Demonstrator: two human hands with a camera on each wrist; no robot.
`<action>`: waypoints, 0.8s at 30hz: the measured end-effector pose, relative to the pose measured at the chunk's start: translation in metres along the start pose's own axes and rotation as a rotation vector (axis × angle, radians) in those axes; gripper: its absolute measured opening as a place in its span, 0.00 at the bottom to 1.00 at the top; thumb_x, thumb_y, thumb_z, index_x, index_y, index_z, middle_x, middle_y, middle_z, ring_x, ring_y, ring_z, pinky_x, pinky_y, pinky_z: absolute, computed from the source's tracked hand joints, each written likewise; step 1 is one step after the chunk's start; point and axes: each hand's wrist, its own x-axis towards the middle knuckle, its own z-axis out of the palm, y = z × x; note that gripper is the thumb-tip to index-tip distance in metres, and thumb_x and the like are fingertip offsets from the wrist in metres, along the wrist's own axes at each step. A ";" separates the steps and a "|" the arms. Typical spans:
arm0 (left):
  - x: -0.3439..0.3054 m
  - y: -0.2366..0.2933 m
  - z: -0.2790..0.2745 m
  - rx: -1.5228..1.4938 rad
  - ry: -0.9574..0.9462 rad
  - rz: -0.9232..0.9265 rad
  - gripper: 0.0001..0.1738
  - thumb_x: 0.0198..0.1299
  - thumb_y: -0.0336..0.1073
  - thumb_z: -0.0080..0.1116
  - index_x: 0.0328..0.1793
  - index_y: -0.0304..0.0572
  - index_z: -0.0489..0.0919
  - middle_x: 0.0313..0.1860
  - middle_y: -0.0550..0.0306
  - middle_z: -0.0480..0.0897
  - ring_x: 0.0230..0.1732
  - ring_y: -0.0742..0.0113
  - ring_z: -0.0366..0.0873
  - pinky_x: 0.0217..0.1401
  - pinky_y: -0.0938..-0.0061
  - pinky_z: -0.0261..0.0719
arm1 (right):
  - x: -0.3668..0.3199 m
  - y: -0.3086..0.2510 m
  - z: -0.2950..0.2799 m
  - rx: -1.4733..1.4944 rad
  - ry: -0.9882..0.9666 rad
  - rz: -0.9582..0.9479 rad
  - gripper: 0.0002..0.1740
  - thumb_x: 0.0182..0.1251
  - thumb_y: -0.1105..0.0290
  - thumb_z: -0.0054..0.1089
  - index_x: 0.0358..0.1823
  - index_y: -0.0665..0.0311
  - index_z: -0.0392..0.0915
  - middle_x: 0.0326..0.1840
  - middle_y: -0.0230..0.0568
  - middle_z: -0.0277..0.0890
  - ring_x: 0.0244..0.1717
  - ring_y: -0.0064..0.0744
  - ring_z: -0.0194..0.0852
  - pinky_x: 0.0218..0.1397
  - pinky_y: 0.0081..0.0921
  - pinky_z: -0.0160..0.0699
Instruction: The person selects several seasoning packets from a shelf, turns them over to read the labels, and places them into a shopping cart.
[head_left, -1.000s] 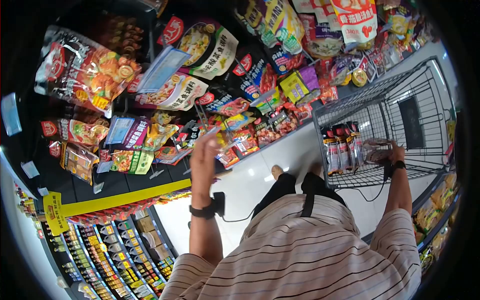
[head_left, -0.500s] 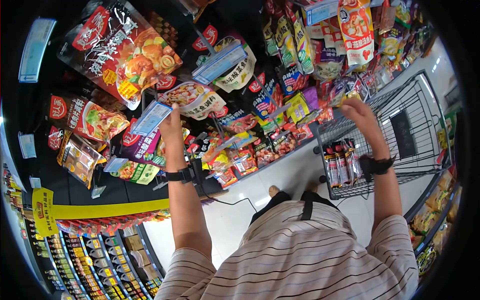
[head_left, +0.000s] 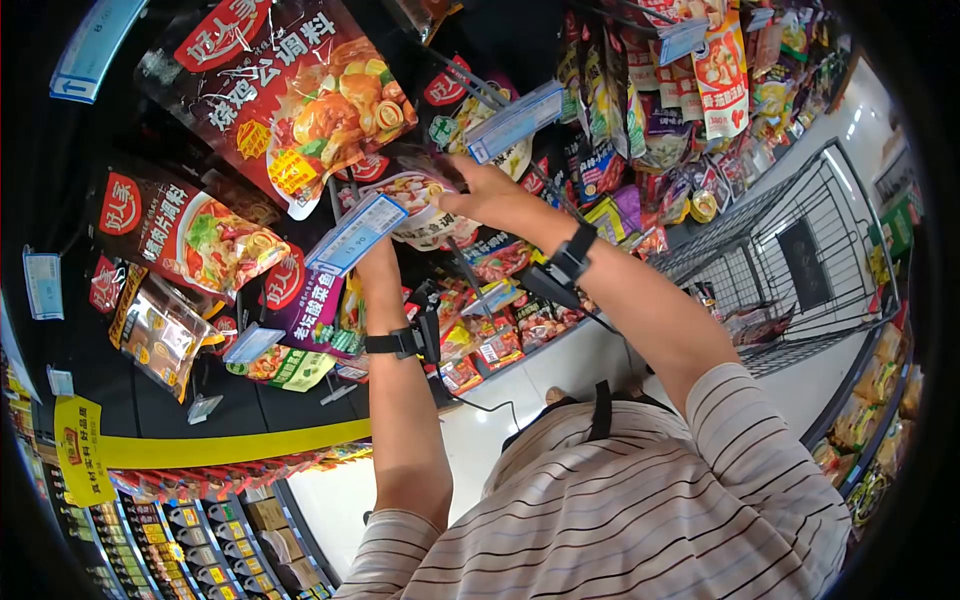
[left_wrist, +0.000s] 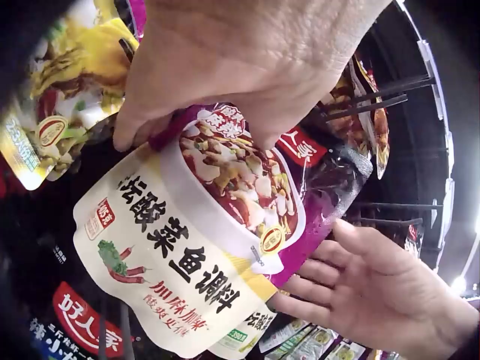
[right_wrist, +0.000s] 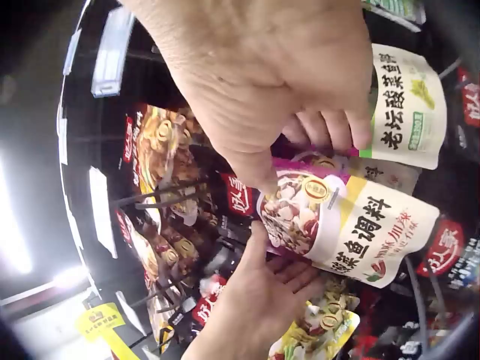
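Pouch btwn L grip & R grip, touching both.

Two bare hands counted, one left hand and one right hand, to one white-and-purple plastic pouch.
The head view adds two black wristbands, one striped short-sleeved shirt, one grey wire shopping cart, one large dark-red plastic pouch, one yellow hanging card, one long yellow shelf strip and at least six blue-and-white rectangular price labels; the wrapped packets in the cart overlap too much to number.
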 end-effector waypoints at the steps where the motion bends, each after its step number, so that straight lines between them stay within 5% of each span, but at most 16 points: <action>1: 0.000 -0.002 0.002 0.000 0.022 0.009 0.34 0.69 0.52 0.57 0.69 0.29 0.72 0.69 0.41 0.73 0.69 0.54 0.69 0.72 0.67 0.62 | 0.004 -0.002 0.002 -0.009 -0.010 0.045 0.35 0.63 0.61 0.66 0.67 0.71 0.68 0.60 0.53 0.79 0.61 0.40 0.78 0.65 0.31 0.73; 3: 0.000 -0.004 0.005 0.000 0.064 0.026 0.22 0.70 0.43 0.55 0.61 0.33 0.80 0.61 0.41 0.81 0.62 0.51 0.76 0.67 0.62 0.69 | 0.012 0.001 0.013 -0.030 0.037 -0.024 0.35 0.60 0.59 0.66 0.66 0.67 0.69 0.55 0.55 0.80 0.56 0.43 0.80 0.60 0.31 0.74; 6: 0.005 -0.016 0.007 -0.035 0.050 0.068 0.22 0.70 0.43 0.55 0.61 0.33 0.80 0.61 0.41 0.81 0.61 0.52 0.77 0.65 0.64 0.71 | 0.012 -0.010 0.022 0.000 0.042 -0.109 0.33 0.59 0.57 0.64 0.65 0.62 0.72 0.55 0.58 0.78 0.56 0.52 0.78 0.61 0.37 0.74; 10: 0.004 -0.003 0.002 -0.040 -0.099 -0.071 0.48 0.67 0.63 0.55 0.79 0.31 0.60 0.78 0.45 0.62 0.76 0.55 0.60 0.75 0.68 0.57 | 0.011 -0.009 0.033 -0.233 0.045 -0.132 0.35 0.62 0.54 0.63 0.67 0.62 0.70 0.60 0.61 0.72 0.62 0.59 0.70 0.66 0.44 0.69; 16: 0.006 0.011 0.007 -0.119 -0.047 -0.154 0.38 0.71 0.50 0.55 0.80 0.38 0.58 0.76 0.50 0.64 0.72 0.56 0.62 0.75 0.67 0.58 | 0.011 -0.016 0.035 -0.392 0.191 -0.101 0.46 0.62 0.51 0.64 0.72 0.77 0.58 0.65 0.67 0.68 0.66 0.62 0.66 0.70 0.43 0.65; 19: 0.026 -0.010 0.012 -0.177 0.031 -0.016 0.35 0.72 0.46 0.55 0.78 0.37 0.60 0.76 0.48 0.64 0.72 0.57 0.63 0.75 0.68 0.58 | 0.009 -0.026 0.032 -0.400 0.133 0.019 0.48 0.62 0.51 0.64 0.73 0.80 0.56 0.67 0.68 0.66 0.69 0.62 0.64 0.72 0.43 0.63; 22: 0.030 -0.018 0.014 -0.199 0.051 0.081 0.35 0.72 0.46 0.55 0.77 0.35 0.60 0.76 0.47 0.65 0.72 0.57 0.63 0.75 0.68 0.59 | 0.006 -0.026 0.031 -0.389 0.187 0.024 0.50 0.61 0.51 0.65 0.73 0.80 0.54 0.67 0.69 0.66 0.70 0.62 0.63 0.73 0.42 0.62; 24: 0.014 0.003 0.010 -0.182 0.031 0.026 0.32 0.72 0.49 0.55 0.73 0.34 0.66 0.69 0.48 0.70 0.64 0.61 0.68 0.65 0.70 0.64 | 0.009 -0.016 0.035 -0.372 0.258 -0.044 0.50 0.59 0.50 0.66 0.72 0.80 0.56 0.68 0.69 0.66 0.70 0.61 0.63 0.73 0.41 0.63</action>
